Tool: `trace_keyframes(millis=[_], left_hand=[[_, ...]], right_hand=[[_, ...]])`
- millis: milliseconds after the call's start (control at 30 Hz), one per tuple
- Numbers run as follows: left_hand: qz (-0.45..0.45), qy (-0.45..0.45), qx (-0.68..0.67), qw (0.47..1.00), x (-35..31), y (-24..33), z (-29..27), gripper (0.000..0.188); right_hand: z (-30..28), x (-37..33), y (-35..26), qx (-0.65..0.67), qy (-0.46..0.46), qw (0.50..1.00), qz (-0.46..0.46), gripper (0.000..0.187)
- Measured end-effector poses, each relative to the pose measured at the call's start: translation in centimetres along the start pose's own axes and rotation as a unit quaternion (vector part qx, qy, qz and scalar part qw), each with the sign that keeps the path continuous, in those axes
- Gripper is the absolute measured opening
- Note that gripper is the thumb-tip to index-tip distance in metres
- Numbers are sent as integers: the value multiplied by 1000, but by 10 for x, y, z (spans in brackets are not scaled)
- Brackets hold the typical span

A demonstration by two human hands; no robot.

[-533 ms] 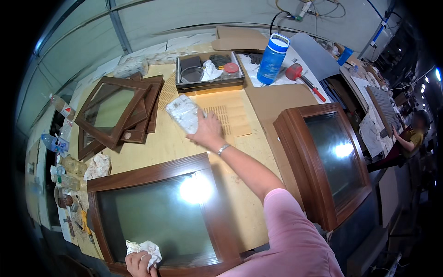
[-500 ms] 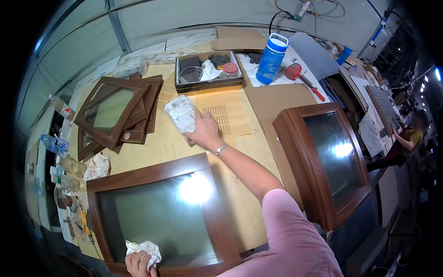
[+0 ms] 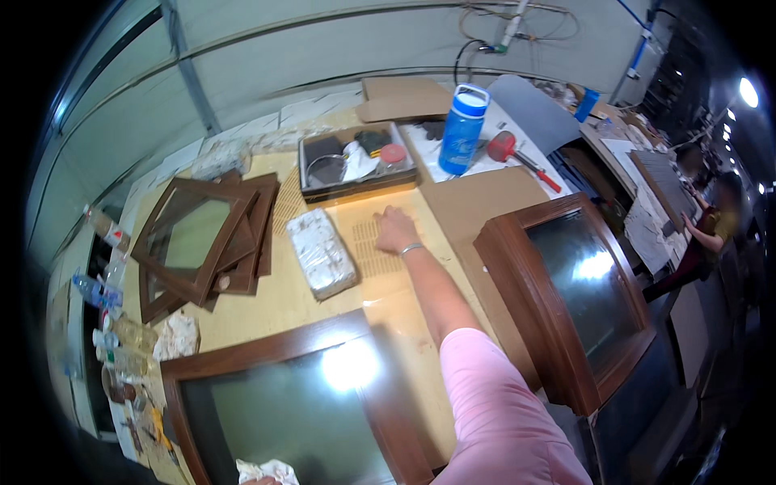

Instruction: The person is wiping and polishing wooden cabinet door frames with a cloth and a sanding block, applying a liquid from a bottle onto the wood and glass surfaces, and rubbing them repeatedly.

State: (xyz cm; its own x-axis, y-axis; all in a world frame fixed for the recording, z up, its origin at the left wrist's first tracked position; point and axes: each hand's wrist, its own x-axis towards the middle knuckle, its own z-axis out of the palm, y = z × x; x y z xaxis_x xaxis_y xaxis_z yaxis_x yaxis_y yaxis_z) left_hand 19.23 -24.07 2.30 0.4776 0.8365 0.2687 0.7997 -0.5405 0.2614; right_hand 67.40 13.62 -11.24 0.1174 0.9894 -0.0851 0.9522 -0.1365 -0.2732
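At the middle of the work table, my right hand [image 3: 395, 232] rests on a yellow sheet [image 3: 388, 279] with rows of printed marks. Its fingers are curled down onto the sheet, and whatever they pinch is hidden. To its left, apart from the hand, lies a white, plastic-wrapped block [image 3: 322, 252]. A brown-framed glass panel [image 3: 267, 346] lies flat in front of me. My left hand [image 3: 260, 482] shows only a sliver at the lower edge, pressing a crumpled white cloth [image 3: 271, 470] on this panel.
Smaller brown frames [image 3: 194, 275] are stacked at left, beside bottles [image 3: 125, 331]. Behind stands an open box [image 3: 360, 190] of supplies. A blue bottle [image 3: 463, 133] and a red-headed mallet [image 3: 517, 153] are at back right. More framed panels [image 3: 566, 299] stand stacked right; another person [image 3: 715, 222] is beyond.
My right hand has let go of the wrapped block and moved right onto the yellow sheet. The block now lies a little nearer to me. The view has tilted up.
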Motion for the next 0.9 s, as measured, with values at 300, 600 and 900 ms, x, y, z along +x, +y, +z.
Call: trace_keyframes(millis=[300,600,900], left_hand=[[42,23,9,999,-10,2,6,40],[-4,38,11,999,-9,13,-5,28],[24,34,-241,970,111,53,-72,76]], right_hand=[[12,2,50,212,193,956,64,36],[-168,-134,51,542,310,778,-71,38],[-252,-294,-71,788,30,591,-172,48]])
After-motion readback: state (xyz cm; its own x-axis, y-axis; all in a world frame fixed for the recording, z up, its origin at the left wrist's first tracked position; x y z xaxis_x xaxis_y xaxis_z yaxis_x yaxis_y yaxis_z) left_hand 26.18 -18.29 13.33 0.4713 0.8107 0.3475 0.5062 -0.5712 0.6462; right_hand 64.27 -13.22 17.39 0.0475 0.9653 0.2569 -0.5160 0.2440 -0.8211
